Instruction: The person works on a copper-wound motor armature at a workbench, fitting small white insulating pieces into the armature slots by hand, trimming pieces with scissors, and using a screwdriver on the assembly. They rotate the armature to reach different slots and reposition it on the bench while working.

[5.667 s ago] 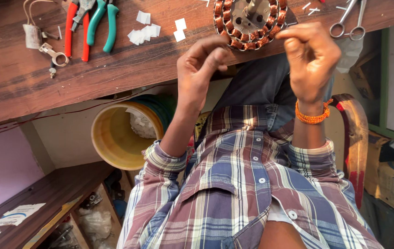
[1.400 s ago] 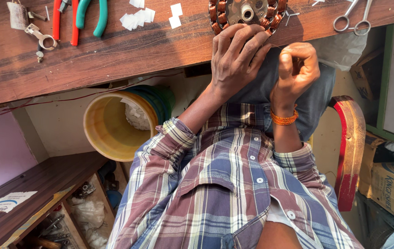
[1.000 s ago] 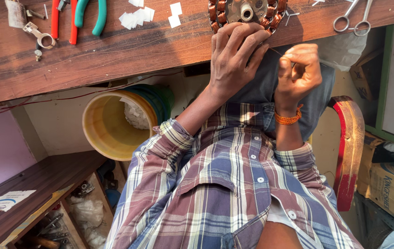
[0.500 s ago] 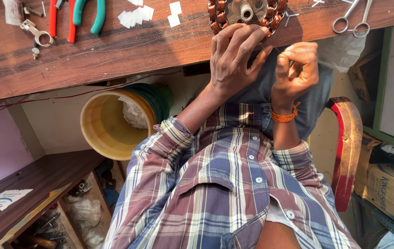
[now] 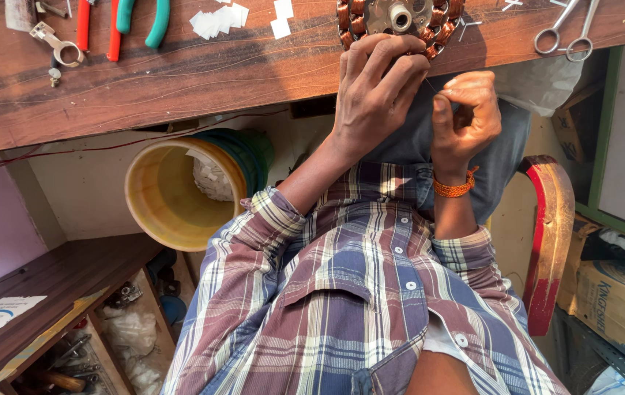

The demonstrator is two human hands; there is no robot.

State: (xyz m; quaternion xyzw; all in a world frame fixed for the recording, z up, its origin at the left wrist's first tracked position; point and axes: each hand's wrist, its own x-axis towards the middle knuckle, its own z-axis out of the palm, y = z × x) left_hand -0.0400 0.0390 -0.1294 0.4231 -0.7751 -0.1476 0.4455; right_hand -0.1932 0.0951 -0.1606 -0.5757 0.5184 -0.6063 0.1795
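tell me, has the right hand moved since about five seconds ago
Yes. The right hand was raised level with the copper-wound stator; now it sits lower, below the bench edge, fist closed.

— Where does the view look from?

— There is one view only, worn on the person's head. It faces steeply down along the chest, so the plaid shirt [image 5: 371, 292] fills the lower part of the frame.

— And the bench?

— The wooden bench [image 5: 181, 73] runs across the top edge, seen from just above and close in. Both hands sit high in the frame, the left hand [image 5: 378, 91] and the right hand [image 5: 466, 117].

— How near?

— Very near; the yellow bucket [image 5: 173, 197] under the bench shows lower left.

— Any shared part?

— With a single view, none.
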